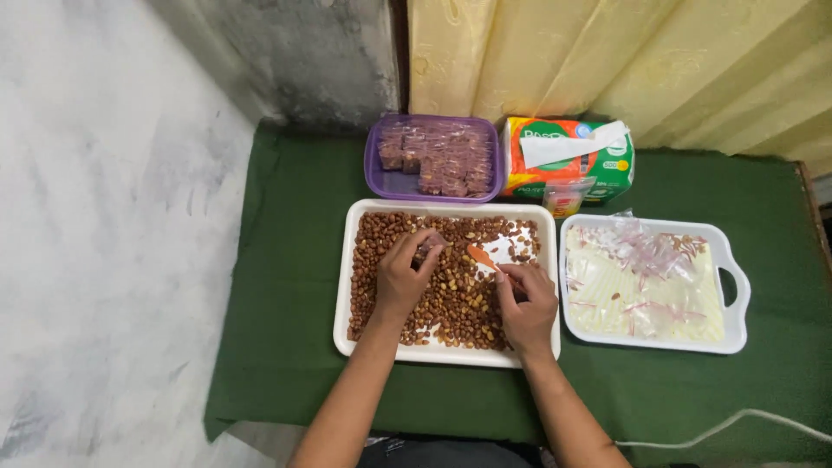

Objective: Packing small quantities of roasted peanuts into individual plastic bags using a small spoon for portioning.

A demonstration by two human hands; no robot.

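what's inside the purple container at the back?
The purple container holds small clear packets of reddish-brown nuts, piled toward its right side; the left front of its floor is bare. Whatever lies under the pile is covered, so the packet count is unclear.

Even, soft overhead light; faint shadows; slight blur; mild edge distortion.

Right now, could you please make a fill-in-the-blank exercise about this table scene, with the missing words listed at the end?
1. The right hand holds a small spoon whose colour is ____.
2. Both hands work over the white tray filled with roasted ____.
3. The purple tub of packed sachets stands ____ the tray of nuts, toward the curtain.
4. The table is covered with a cloth of ____ colour.

Missing words: orange; peanuts; behind; green
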